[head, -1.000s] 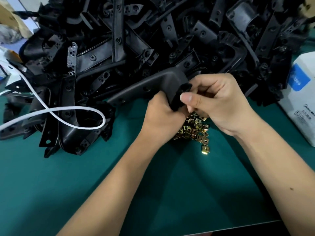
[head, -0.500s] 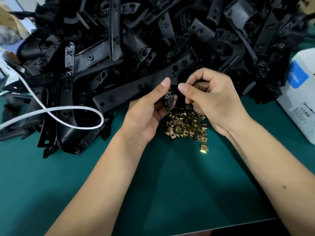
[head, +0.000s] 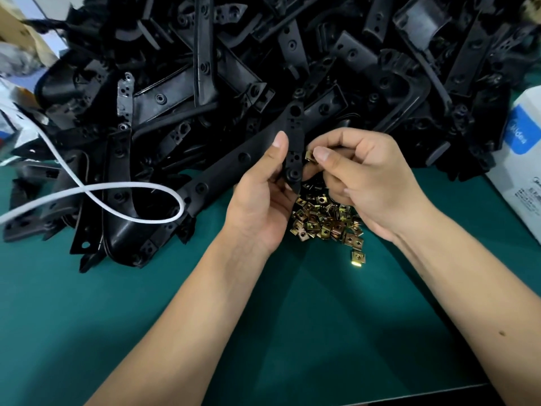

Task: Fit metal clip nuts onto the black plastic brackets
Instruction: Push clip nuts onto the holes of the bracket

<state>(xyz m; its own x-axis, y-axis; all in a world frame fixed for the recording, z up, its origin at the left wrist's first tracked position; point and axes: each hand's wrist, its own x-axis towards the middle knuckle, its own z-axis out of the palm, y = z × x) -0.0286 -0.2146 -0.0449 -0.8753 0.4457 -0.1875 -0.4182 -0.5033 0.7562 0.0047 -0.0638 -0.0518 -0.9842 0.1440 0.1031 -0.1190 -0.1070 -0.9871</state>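
My left hand [head: 260, 200] grips a black plastic bracket [head: 293, 142] near its lower end, holding its short arm upright while its long arm [head: 222, 177] slants down to the left. My right hand [head: 360, 177] pinches a brass-coloured clip nut [head: 309, 156] between thumb and forefinger, right against the bracket's right edge. A heap of loose clip nuts [head: 325, 221] lies on the green mat just below both hands, partly hidden by them. One nut [head: 358, 257] sits apart, nearer to me.
A big pile of black brackets [head: 234, 68] fills the far side of the green mat [head: 292, 332]. A white cable [head: 123, 197] loops over the pile at the left. A white box with a blue label [head: 524, 183] stands at the right edge.
The bracket has been turned so its short arm stands upright in my left hand. My right hand has brought a clip nut up to the bracket's edge.
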